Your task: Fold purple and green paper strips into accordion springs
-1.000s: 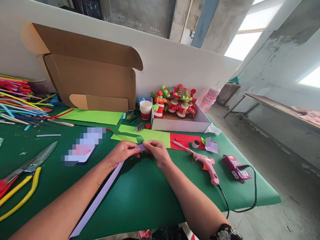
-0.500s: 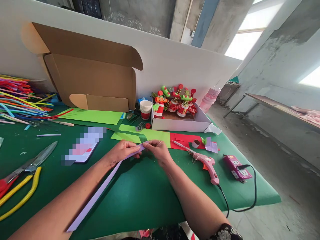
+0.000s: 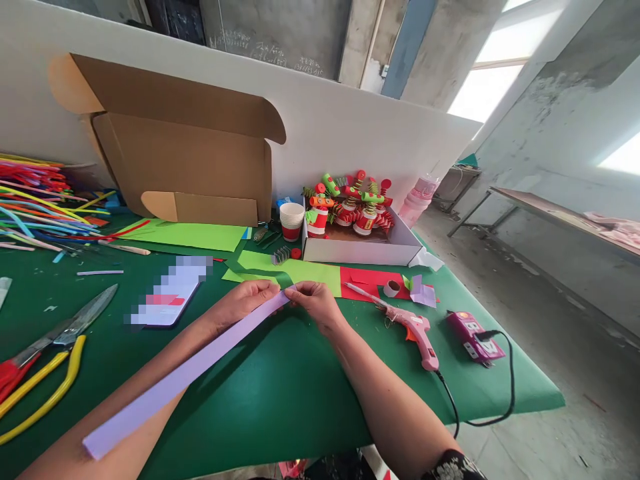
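A long lilac paper strip (image 3: 193, 369) slants from my fingers down over my left forearm. A dark green paper strip (image 3: 265, 274) runs from the same spot back across the light green paper, and the two strips meet at my fingertips. My left hand (image 3: 253, 298) is closed with its fingers by the upper end of the lilac strip, partly hidden behind it. My right hand (image 3: 316, 301) pinches the end of the lilac strip between thumb and forefinger. How the strips overlap there is too small to make out.
A pink glue gun (image 3: 413, 327) with a cord lies at right beside a purple power box (image 3: 474, 339). Large scissors (image 3: 60, 347) and a phone (image 3: 173, 293) are at left. Behind stand paper cups (image 3: 291, 220), a white box (image 3: 360, 251) of figures and a cardboard box (image 3: 185, 160).
The lilac strip has turned its broad face up, and its free end has swung left and slightly up across my left forearm. Both hands stay nearly in place.
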Demonstrator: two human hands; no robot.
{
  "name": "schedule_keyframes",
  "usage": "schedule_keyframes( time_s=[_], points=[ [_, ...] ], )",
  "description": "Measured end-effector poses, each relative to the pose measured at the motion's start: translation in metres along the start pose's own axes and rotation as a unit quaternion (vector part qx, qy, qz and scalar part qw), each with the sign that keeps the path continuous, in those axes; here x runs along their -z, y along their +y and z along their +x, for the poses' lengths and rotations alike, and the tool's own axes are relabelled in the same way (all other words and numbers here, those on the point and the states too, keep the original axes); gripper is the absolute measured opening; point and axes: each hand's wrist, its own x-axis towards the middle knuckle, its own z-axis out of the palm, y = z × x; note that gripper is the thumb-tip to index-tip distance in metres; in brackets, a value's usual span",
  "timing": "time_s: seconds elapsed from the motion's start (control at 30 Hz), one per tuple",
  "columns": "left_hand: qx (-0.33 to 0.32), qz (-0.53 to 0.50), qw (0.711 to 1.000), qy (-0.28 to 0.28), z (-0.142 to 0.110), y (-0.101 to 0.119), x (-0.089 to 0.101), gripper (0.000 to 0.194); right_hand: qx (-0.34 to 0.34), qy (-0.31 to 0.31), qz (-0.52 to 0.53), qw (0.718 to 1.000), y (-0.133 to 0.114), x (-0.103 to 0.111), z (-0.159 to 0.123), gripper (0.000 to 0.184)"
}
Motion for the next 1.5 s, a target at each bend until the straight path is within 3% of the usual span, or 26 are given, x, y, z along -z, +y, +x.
schedule_keyframes(
  time_s=[0.13, 0.23, 0.3, 0.37, 0.43, 0.5, 0.57, 0.6, 0.67, 0.73, 0.87, 1.0, 1.2, 1.5],
  points=[
    [-0.001, -0.029, 1.0, -0.007, 0.0, 0.001, -0.007, 0.037, -0.01, 0.002, 0.014, 1.0, 0.002, -0.004, 0.0, 0.03],
    [0.016, -0.001, 0.999, -0.052, -0.003, 0.003, -0.004, 0.033, 0.011, 0.026, 0.029, 0.999, -0.004, 0.002, 0.001, 0.028],
    [0.027, 0.053, 0.995, -0.077, -0.004, 0.003, 0.002, 0.033, 0.028, 0.061, 0.052, 0.996, -0.009, 0.009, 0.003, 0.027],
    [0.006, 0.173, 0.984, -0.027, -0.003, 0.0, 0.01, 0.034, 0.034, 0.094, 0.072, 0.992, -0.013, 0.015, 0.004, 0.027],
    [-0.056, 0.346, 0.931, 0.099, -0.001, -0.004, 0.016, 0.03, 0.021, 0.115, 0.09, 0.989, -0.013, 0.017, 0.005, 0.027],
    [-0.13, 0.481, 0.84, 0.214, 0.0, -0.007, 0.019, 0.024, -0.011, 0.117, 0.107, 0.987, -0.011, 0.014, 0.004, 0.029],
    [-0.198, 0.536, 0.776, 0.267, 0.0, -0.006, 0.018, 0.023, -0.043, 0.105, 0.128, 0.985, -0.007, 0.007, 0.003, 0.031],
    [-0.229, 0.536, 0.763, 0.277, 0.0, -0.006, 0.016, 0.025, -0.057, 0.097, 0.139, 0.984, -0.005, 0.003, 0.002, 0.032],
    [-0.276, 0.5, 0.771, 0.283, 0.0, -0.005, 0.01, 0.029, -0.079, 0.081, 0.161, 0.98, -0.001, -0.004, 0.001, 0.033],
    [-0.286, 0.435, 0.808, 0.276, 0.002, -0.007, 0.002, 0.031, -0.093, 0.073, 0.174, 0.978, 0.002, -0.01, -0.001, 0.032],
    [-0.217, 0.301, 0.897, 0.242, 0.009, -0.016, -0.008, 0.034, -0.084, 0.069, 0.165, 0.98, 0.008, -0.016, -0.004, 0.027],
    [-0.123, 0.204, 0.941, 0.241, 0.011, -0.017, -0.01, 0.035, -0.085, 0.053, 0.16, 0.982, 0.01, -0.019, -0.007, 0.028],
    [-0.08, 0.166, 0.962, 0.202, 0.006, -0.006, -0.011, 0.035, -0.09, 0.025, 0.147, 0.985, 0.011, -0.019, -0.008, 0.029],
    [-0.125, 0.188, 0.947, 0.229, 0.006, -0.008, -0.01, 0.034, -0.099, 0.018, 0.139, 0.985, 0.006, -0.021, -0.008, 0.02]
  ],
)
